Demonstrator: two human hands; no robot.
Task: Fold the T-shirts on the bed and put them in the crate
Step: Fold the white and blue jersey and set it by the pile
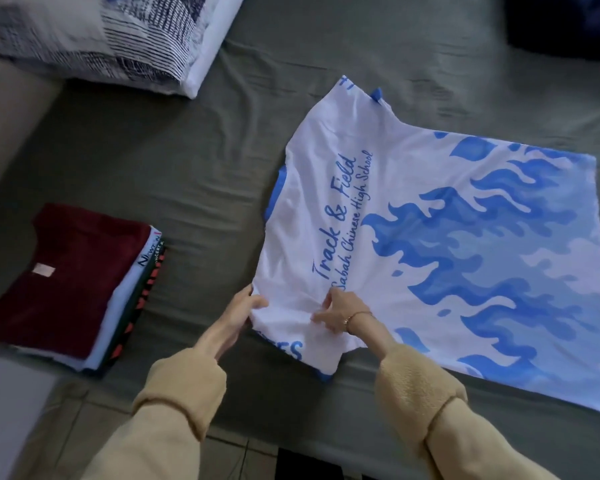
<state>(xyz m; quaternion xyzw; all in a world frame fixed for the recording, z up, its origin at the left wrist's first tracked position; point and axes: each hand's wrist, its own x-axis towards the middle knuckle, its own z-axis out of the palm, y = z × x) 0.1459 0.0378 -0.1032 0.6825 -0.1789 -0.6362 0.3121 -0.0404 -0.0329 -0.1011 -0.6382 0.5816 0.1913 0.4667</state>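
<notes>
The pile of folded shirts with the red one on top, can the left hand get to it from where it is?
Probably yes. The left hand pinches the near edge of the white and blue T-shirt, and only bare bed sheet lies between it and the folded pile. It would have to let go first.

T-shirt (447, 244) lies spread flat on bed (205, 161), right of centre, printed side up. Stack of folded shirts (70, 289) on bed to its left, well apart. Pillow (101, 36) behind stack, at far left. Left hand (236, 313) and right hand (340, 311) at T-shirt's near-left edge.
</notes>
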